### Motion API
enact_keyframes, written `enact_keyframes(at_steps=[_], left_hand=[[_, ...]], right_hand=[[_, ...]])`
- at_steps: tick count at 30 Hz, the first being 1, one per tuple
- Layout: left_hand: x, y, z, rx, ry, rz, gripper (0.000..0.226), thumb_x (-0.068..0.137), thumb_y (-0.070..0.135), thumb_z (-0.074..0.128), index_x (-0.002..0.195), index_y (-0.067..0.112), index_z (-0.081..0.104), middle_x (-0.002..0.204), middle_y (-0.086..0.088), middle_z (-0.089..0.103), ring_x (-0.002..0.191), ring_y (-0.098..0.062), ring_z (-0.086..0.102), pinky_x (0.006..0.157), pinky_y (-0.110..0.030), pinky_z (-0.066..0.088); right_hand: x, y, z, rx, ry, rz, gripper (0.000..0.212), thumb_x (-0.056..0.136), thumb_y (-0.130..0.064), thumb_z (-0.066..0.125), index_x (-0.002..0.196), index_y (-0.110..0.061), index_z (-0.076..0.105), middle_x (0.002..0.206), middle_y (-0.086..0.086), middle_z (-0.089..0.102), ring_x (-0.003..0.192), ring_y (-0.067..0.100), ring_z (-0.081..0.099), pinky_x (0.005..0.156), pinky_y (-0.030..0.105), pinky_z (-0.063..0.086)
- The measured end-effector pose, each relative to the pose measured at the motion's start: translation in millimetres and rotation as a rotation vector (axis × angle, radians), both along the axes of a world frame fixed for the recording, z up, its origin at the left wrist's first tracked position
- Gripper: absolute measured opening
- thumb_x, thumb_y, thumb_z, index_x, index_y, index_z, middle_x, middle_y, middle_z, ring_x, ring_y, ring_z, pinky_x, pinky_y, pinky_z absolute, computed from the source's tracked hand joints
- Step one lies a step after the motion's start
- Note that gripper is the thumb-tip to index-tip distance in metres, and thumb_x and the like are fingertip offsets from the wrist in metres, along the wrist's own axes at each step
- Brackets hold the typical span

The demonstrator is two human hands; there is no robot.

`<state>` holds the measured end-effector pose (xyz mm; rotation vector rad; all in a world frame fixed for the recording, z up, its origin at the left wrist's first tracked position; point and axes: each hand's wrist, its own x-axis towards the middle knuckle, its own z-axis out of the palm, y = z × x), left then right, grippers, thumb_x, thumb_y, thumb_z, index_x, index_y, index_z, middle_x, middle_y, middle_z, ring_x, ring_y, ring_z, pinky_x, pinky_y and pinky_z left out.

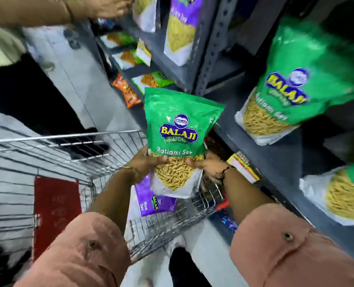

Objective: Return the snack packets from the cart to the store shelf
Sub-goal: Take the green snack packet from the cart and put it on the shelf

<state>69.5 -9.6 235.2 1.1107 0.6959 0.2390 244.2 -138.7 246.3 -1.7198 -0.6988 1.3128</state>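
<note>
I hold a green Ratlami Sev packet point(178, 129) upright over the wire cart point(72, 146). My left hand point(145, 162) grips its lower left side and my right hand point(208, 164) its lower right side. Beneath it, a purple snack packet point(153, 204) lies in the cart's basket. The dark metal store shelf point(279, 158) stands to the right, with two matching green packets on it: one point(296, 88) upright at upper right, another point(345, 193) lower at the right edge.
Another person stands at the left, their hand point(107, 7) reaching to the upper shelf near purple packets point(182, 23). A red panel point(56, 206) sits on the cart. Orange and green packets point(128, 90) fill lower shelves farther back. A grey tiled floor point(72, 65) runs along the aisle.
</note>
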Motion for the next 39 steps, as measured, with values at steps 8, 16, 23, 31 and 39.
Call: enact_keyframes(at_steps=[8,16,23,31,39], left_hand=[[2,-52,173,0.343,-0.263,0.106,0.024,0.082,-0.005,0.062,0.097,0.012,0.061,0.060,0.018,0.072,0.058,0.005,0.066,0.064,-0.017,0.055],[32,-135,324,0.477,-0.643,-0.154,0.023,0.077,-0.004,0.066,0.088,0.016,0.064,0.070,0.013,0.076,0.064,-0.002,0.070,0.061,-0.019,0.056],[113,-242,398,0.425,-0.867,-0.334,0.035,0.073,0.004,0.074,0.107,0.007,0.064,0.094,-0.001,0.077,0.084,-0.017,0.072,0.076,-0.031,0.058],[216,-399,432,0.297,-0.917,-0.569,0.028,0.076,0.006,0.073,0.103,0.011,0.067,0.089,0.000,0.077,0.084,-0.018,0.072,0.076,-0.031,0.059],[300,-510,425,0.237,-0.901,-0.683,0.049,0.063,0.018,0.082,0.108,0.007,0.067,0.106,-0.012,0.074,0.097,-0.026,0.071,0.084,-0.036,0.057]], right_hand=[[-29,-50,159,0.254,-0.158,-0.266,0.041,0.085,-0.010,0.068,0.120,0.002,0.052,0.105,0.008,0.064,0.090,0.016,0.064,0.097,0.038,0.050],[-58,-145,316,0.745,-0.277,-0.636,0.032,0.074,-0.016,0.078,0.103,-0.014,0.065,0.103,0.010,0.073,0.096,0.025,0.068,0.093,0.044,0.055],[-36,-269,404,0.940,-0.430,-0.945,0.027,0.084,-0.012,0.069,0.110,-0.003,0.066,0.102,0.017,0.072,0.087,0.025,0.071,0.088,0.038,0.058],[43,-429,434,0.883,-0.644,-1.273,0.120,0.047,-0.065,0.084,0.143,-0.013,0.035,0.136,0.012,0.057,0.118,0.024,0.061,0.105,0.048,0.047],[97,-540,434,0.813,-0.801,-1.335,0.076,0.045,-0.066,0.082,0.106,-0.021,0.069,0.111,0.007,0.074,0.104,0.024,0.070,0.098,0.049,0.052]])
